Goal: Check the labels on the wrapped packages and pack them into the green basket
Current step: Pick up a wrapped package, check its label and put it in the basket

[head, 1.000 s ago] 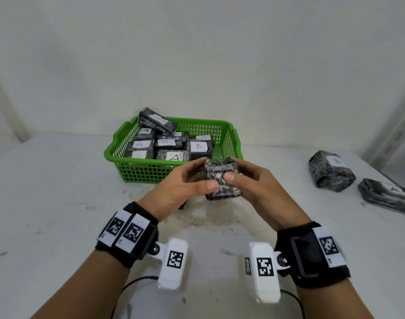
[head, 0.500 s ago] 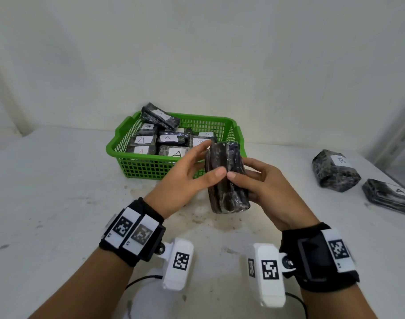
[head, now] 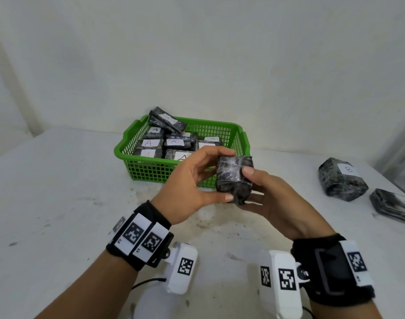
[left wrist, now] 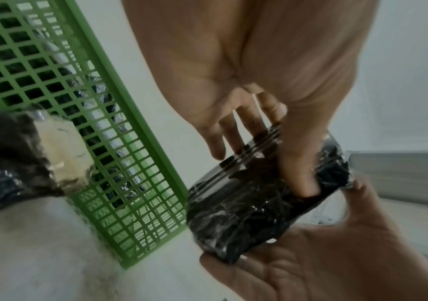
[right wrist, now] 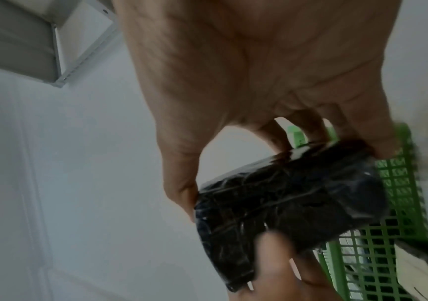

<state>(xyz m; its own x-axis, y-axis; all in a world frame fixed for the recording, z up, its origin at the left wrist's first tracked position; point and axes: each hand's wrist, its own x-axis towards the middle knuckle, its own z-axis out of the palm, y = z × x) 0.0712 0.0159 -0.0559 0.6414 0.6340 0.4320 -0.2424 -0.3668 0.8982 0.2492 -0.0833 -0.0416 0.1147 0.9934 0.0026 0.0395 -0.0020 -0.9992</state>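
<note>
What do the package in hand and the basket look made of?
Held package: dark crinkled film under clear glossy wrap, judging by creases and glare; contents hidden. Green basket: moulded plastic by its look, with an even grid of holes and a matte-to-satin sheen.

Two bare forearms, each with a black wrist strap [head: 140,241] carrying white tags printed with black square-pattern markers. A white camera housing [head: 182,268] hangs under the left wrist, another [head: 281,284] under the right, both marked likewise. A thin black cable [head: 148,281] trails from the left one.
</note>
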